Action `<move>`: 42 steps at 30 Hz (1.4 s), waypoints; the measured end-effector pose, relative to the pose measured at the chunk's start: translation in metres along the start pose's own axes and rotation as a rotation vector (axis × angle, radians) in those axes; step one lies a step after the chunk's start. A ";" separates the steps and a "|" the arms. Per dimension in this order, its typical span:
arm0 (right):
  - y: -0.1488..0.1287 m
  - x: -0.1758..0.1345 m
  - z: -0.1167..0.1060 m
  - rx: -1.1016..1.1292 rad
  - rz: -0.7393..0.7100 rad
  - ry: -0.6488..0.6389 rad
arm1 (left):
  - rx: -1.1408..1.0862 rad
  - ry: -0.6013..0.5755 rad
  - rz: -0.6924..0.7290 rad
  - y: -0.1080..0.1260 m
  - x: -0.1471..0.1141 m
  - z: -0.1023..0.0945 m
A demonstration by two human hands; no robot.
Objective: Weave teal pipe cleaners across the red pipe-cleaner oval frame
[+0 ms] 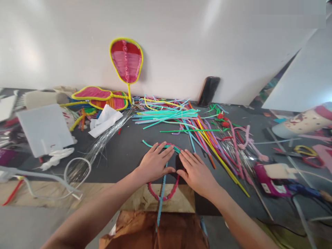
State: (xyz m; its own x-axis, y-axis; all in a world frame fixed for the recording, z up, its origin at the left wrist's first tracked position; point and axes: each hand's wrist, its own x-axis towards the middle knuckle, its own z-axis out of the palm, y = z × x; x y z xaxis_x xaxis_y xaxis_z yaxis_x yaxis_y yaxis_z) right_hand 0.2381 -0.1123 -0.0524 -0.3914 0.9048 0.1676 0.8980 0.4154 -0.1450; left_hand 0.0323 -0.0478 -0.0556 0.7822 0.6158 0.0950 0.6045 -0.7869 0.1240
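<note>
A pink pipe-cleaner loop (172, 194) lies at the table's front edge, its lower curve over the pale board. A light-blue twisted stem (160, 209) crosses it and runs down toward my lap. My left hand (155, 163) rests palm down on the loop's upper left, fingers stretched out. On the upper right lies my right hand (195, 173), also flat, with its thumb near the left one. Teal pipe cleaners (147, 143) run along the loop's top and stick out past my left fingers. The hands hide much of the loop's sides.
Loose pipe cleaners (166, 116) are heaped behind my hands. A finished-looking pink paddle shape (127, 62) with yellow edging leans on the wall near a phone (209, 90). Thin wires (103, 138) lie left; scissors (306, 155) and a purple glue gun (269, 180) lie right.
</note>
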 end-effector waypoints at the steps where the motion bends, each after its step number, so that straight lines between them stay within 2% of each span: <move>1: -0.003 0.000 0.003 -0.010 -0.011 -0.039 | 0.003 -0.002 -0.002 0.001 0.000 0.000; 5: -0.002 -0.002 0.006 0.014 -0.024 -0.081 | -0.004 -0.038 -0.007 0.001 0.001 -0.006; 9: 0.007 -0.011 -0.005 0.112 0.016 0.046 | -0.062 -0.074 -0.041 -0.006 -0.009 -0.030; 11: 0.008 -0.020 -0.009 0.137 0.059 0.158 | -0.059 -0.026 -0.111 -0.010 -0.023 -0.043; 13: 0.005 -0.030 -0.008 0.157 0.100 0.266 | -0.011 0.081 -0.219 -0.013 -0.044 -0.051; 15: -0.005 -0.040 -0.004 0.202 0.104 0.334 | 0.019 0.173 -0.281 -0.010 -0.068 -0.052; 16: -0.011 -0.044 -0.002 0.233 0.085 0.345 | 0.009 0.199 -0.267 -0.007 -0.079 -0.049; 19: -0.032 -0.054 0.004 0.281 0.012 0.307 | -0.028 0.194 -0.174 0.008 -0.107 -0.036; 23: -0.048 -0.057 0.012 0.198 0.026 0.203 | -0.047 0.124 -0.126 0.030 -0.122 -0.017; 28: -0.047 -0.053 0.017 0.105 0.082 0.112 | -0.005 0.045 -0.094 0.042 -0.121 -0.006; 34: -0.035 -0.045 0.010 0.116 0.065 0.123 | 0.055 0.115 -0.129 0.055 -0.116 -0.005; 38: -0.027 -0.039 0.006 0.090 -0.016 0.098 | 0.069 0.084 -0.022 0.070 -0.110 -0.003; 42: -0.025 -0.031 0.008 0.056 -0.016 0.058 | 0.071 0.039 0.079 0.075 -0.107 0.001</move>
State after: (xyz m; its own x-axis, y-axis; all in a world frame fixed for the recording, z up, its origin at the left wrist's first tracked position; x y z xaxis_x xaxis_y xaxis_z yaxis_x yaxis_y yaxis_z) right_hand 0.2263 -0.1504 -0.0620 -0.3915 0.8918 0.2267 0.8786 0.4355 -0.1960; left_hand -0.0058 -0.1727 -0.0572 0.8219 0.5520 0.1406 0.5517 -0.8328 0.0450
